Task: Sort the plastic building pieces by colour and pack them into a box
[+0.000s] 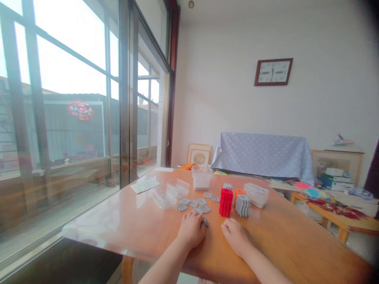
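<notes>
My left hand [192,229] rests low over the table, its fingers curled around a grey notched plastic building piece [205,222] that peeks out on its right side. Just beyond it lie several loose grey building pieces [194,203], spread flat. My right hand [236,237] is closed near the table top, and its curled fingers hide whatever may be inside. In front of that hand stands a tall red stack of pieces [226,202]. To its right are a grey stack [242,206] and, partly hidden behind, an orange stack [240,192]. A paler grey stack [227,185] shows behind the red one.
A clear open box [164,196] lies left of the loose pieces. Another clear container [201,182] stands at the back, and a third [256,195] sits right of the stacks. A printed sheet [145,185] lies by the window side of the wooden table [296,236].
</notes>
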The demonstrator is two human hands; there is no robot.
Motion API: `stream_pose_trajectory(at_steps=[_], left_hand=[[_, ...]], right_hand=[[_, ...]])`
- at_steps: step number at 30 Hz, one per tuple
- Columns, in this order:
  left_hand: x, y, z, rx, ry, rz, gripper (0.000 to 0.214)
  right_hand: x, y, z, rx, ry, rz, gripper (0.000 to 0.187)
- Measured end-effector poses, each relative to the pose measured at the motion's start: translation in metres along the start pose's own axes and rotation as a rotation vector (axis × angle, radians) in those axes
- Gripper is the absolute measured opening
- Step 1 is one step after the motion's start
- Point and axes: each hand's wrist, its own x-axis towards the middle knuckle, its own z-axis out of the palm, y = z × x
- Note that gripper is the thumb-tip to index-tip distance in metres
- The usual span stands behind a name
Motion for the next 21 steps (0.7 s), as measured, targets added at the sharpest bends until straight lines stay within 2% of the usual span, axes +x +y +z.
stream_pose_trajectory(at_steps=[7, 11, 14, 21], left_hand=[[0.006, -0.008, 0.009, -0.06, 0.064, 0.022, 0.029], [0.024, -0.014, 0.016, -0.092, 0.104, -0.007, 0.029], [0.055, -0.017, 0.02, -0.111, 0.064, 0.036, 0.031], [0.154, -0.012, 0.039, -0.1, -0.039, 0.222, 0.048]], right_hand=[[0.002, 0.007, 0.007, 0.037, 0.001, 0.003, 0.027], [0.003, 0.009, 0.01, 0.044, -0.02, 0.005, 0.026], [0.003, 0.009, 0.009, 0.059, -0.042, 0.02, 0.025], [0.009, 0.014, 0.011, 0.128, -0.091, 0.06, 0.02]])
